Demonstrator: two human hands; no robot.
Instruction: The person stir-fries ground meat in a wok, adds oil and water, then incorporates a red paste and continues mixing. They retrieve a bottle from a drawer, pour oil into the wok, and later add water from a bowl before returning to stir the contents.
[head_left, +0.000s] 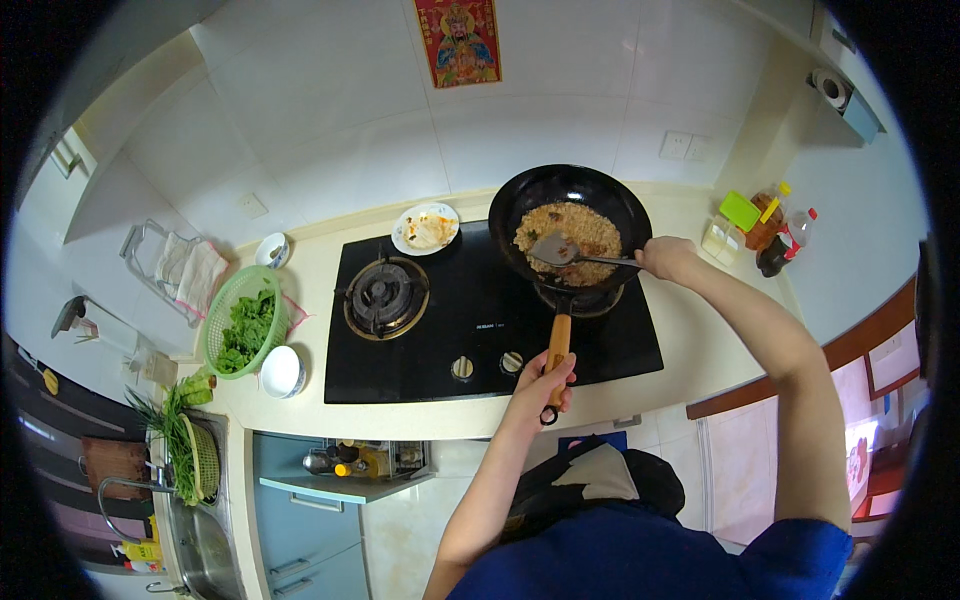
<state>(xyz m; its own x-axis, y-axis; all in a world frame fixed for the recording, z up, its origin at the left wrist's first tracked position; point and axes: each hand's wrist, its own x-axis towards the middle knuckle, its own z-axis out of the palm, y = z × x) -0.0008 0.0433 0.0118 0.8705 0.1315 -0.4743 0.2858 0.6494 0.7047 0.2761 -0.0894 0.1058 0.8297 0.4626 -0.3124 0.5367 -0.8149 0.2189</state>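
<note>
My left hand (541, 390) grips the wooden handle (559, 341) of a black wok (570, 178) over the right burner (600, 304) of a black glass gas cooktop (442, 352). In my right hand (666, 259) is a metal spatula (556, 250), its blade resting among browned fried rice (577, 217) in the wok. A few darker and green bits show in the rice. Left of the wok, a white plate (425, 229) with sauce smears sits at the cooktop's back edge.
A green colander (281, 322) of leafy greens and two bowls (283, 372) stand on the left counter. Beside them are a sink (199, 547) and a basket of scallions (204, 457). Bottles (784, 244) stand at the right. Below the counter, a drawer (367, 487) is pulled out.
</note>
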